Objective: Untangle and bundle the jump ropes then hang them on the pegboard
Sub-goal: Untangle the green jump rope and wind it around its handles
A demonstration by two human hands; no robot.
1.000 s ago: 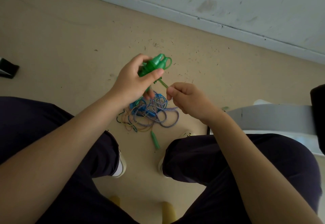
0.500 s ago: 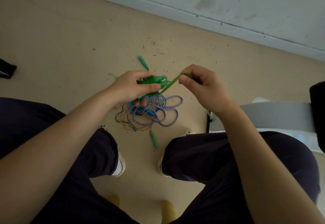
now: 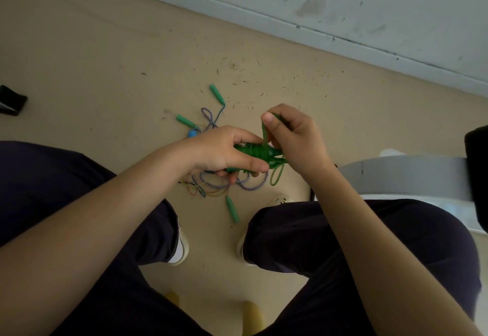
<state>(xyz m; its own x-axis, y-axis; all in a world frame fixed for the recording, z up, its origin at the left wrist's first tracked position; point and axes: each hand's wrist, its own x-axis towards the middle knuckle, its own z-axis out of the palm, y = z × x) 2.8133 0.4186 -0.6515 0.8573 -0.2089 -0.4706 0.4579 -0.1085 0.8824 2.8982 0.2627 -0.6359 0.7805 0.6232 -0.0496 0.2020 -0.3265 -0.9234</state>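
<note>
Left hand [image 3: 224, 155] grips the green plastic jump-rope handles [image 3: 260, 152]; right hand [image 3: 293, 135] pinches the green cord [image 3: 264, 131] above them, where wraps should stay taut.

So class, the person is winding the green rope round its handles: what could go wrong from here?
1. The right hand pinches only the cord's tail; a slip may loosen the wraps on the green bundle.
2. Its dangling loop hangs near the tangled ropes on the floor and might snag them.

Glossy green plastic handles [image 3: 260, 154]; braided striped rope [image 3: 248, 186]; matt, scuffed floor [image 3: 105, 71].
</note>
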